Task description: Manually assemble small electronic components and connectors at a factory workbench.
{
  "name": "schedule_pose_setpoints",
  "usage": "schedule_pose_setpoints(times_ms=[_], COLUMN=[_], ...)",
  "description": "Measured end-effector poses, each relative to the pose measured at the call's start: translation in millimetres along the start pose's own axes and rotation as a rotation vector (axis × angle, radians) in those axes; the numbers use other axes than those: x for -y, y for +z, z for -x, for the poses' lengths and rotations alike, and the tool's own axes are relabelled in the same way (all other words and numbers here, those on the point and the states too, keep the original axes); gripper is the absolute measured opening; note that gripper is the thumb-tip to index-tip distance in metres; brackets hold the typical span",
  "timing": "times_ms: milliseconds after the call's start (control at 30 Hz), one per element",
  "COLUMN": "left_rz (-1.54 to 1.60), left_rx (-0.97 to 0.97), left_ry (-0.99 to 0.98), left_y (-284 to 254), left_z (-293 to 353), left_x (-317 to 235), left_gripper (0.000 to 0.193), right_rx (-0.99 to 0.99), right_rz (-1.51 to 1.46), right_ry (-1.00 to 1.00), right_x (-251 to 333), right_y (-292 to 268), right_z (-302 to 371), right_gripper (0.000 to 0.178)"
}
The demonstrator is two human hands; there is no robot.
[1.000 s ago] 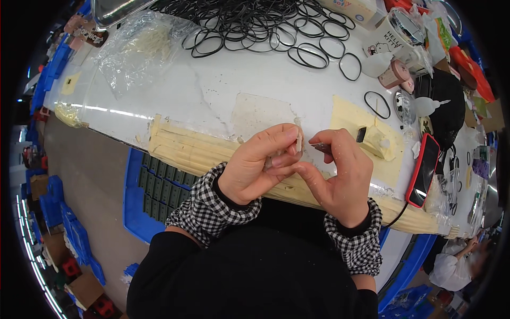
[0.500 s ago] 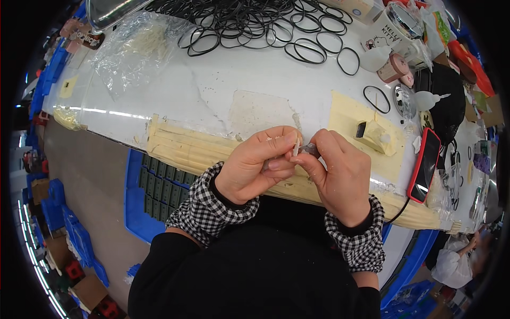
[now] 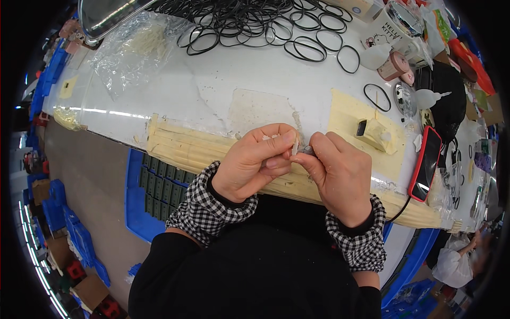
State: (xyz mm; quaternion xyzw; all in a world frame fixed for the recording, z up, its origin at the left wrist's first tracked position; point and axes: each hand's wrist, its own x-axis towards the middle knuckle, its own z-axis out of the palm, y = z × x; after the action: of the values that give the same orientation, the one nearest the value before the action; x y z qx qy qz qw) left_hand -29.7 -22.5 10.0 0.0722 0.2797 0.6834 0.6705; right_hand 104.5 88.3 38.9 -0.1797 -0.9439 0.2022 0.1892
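Close together above the front edge of the table, both hands are closed in pinches. Between the thumb and fingers of my left hand (image 3: 254, 162) is a small pale strip (image 3: 295, 146), its kind too small to tell. White toothed bits (image 3: 270, 137) show by that hand's forefinger. My right hand (image 3: 340, 173) grips a small grey piece (image 3: 306, 150), mostly hidden by the fingers; its tip meets or nearly meets the pale strip. Beyond the hands, a thin translucent patch (image 3: 260, 111) lies on the white table (image 3: 186, 90).
Black rubber rings (image 3: 244, 24) are heaped at the back, near a clear plastic bag (image 3: 130, 58) of pale pieces. On the right are a yellow taped block (image 3: 378, 135), a red-cased phone (image 3: 425, 165) and a squeeze bottle (image 3: 427, 99). A blue crate (image 3: 139, 218) of dark parts stands below left.
Both hands keep their pinches and shift only slightly, the left a little to the left. White toothed bits now show more clearly at the left forefinger.
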Motion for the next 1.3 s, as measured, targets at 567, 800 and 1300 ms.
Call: schedule_pose_setpoints(times_ms=[567, 800, 1300], left_rz=[-0.073, -0.045, -0.177], left_rx=[-0.062, -0.035, -0.162], left_ry=[0.038, 0.04, 0.101], left_y=[2.7, -2.0, 3.0], left_z=[3.3, 3.9, 5.9], left_x=[-1.5, -1.9, -1.5], left_gripper=[0.016, 0.01, 0.013], right_rx=[-0.026, -0.039, -0.083], right_rz=[0.043, 0.074, -0.055], right_ry=[-0.01, -0.018, -0.162], right_x=[0.3, -0.3, -7.0], right_y=[2.1, 3.6, 1.7], right_z=[0.1, 0.4, 0.3], right_gripper=[0.033, 0.033, 0.032])
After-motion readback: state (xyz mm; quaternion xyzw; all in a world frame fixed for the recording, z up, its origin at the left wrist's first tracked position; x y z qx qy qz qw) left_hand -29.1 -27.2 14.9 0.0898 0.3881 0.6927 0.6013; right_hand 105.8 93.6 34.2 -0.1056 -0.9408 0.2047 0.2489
